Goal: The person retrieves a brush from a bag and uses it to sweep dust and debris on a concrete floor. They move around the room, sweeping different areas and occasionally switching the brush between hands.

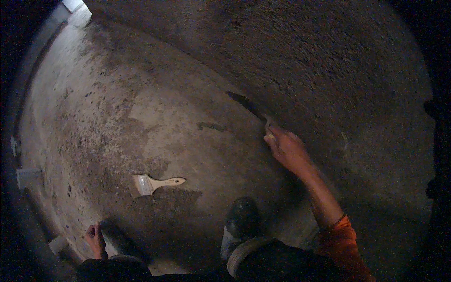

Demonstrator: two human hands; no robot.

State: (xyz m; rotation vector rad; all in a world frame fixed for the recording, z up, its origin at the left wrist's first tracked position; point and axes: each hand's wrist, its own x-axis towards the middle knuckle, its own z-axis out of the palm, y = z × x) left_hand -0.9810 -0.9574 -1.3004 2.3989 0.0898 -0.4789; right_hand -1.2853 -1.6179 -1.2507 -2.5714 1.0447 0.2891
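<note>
My right hand (287,146) is closed around the handle of a trowel (246,103). The trowel's dark, narrow blade points up and left, lying along the line where the floor meets the rough wall (305,61). At the lower left my left hand (96,240) hangs near my knee, its fingers curled together, and I see nothing in them. Between the two hands a flat paintbrush (157,183) lies on the floor, its pale wooden handle to the right and its bristles to the left.
Loose dirt and crumbs cover the concrete floor (164,108), thickest on the left. My dark shoe (243,217) stands near the lower middle. Pale blocks (30,178) sit along the far left edge. Light shows at the top left corner (77,9).
</note>
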